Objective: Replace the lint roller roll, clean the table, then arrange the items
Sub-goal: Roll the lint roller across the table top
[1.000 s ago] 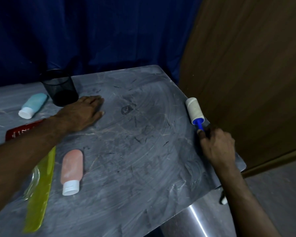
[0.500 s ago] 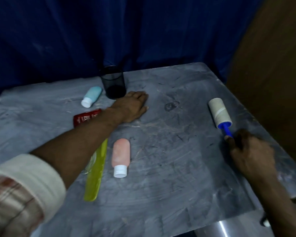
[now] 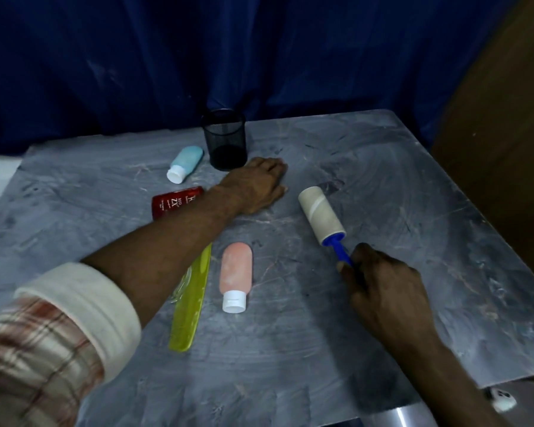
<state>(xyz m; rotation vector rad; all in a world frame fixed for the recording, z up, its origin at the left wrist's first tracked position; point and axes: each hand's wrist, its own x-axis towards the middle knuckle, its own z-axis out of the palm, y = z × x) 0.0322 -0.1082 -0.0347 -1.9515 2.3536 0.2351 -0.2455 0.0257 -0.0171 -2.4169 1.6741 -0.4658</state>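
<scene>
Grey tabletop (image 3: 444,241), mid-clean: roller (image 3: 321,215) lies near its centre, right hand (image 3: 386,294) clamped on the blue handle. Left hand (image 3: 256,186) rests flat, fingers spread, holding nothing. Bottles (image 3: 236,275) and cup (image 3: 225,140) look unarranged; tidying remains.

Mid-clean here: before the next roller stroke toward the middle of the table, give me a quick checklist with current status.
1. Right hand gripping the lint roller by its blue handle: ok.
2. Roll lying on the table: ok.
3. Left hand flat on the table, close to the roller's far end: not ok, in the path.
4. Pink bottle lying left of the roller: not ok, could get bumped.
5. Mesh cup upright, at the back: ok.
6. Roll still sticky: cannot tell.
</scene>
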